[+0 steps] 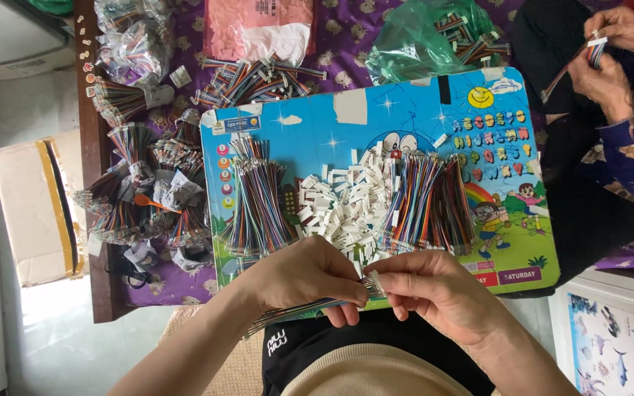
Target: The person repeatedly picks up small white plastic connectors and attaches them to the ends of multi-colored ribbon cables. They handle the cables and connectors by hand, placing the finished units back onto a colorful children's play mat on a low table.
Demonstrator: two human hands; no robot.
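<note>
Right now we judge the step to be seating wire ends into a connector housing. Our left hand (306, 275) has its grip clamped around a flat bundle of multicoloured wires (299, 309), which trails down-left across the lap, just below the near edge of the blue cartoon board (376, 117). Our right hand (434, 290) pinches a small white connector (373, 281) between thumb and fingertips, right at the wire tips, so the two hands meet in front of the body. Both wrists are turned inward, fingers curled. The next move likely calls for fine alignment and a steady push.

On the board lie a heap of white connectors (339, 209) and two sheaves of wires (258, 209) (427, 205). Across the bench, another person's hands (610, 55) hold a similar cable.
</note>
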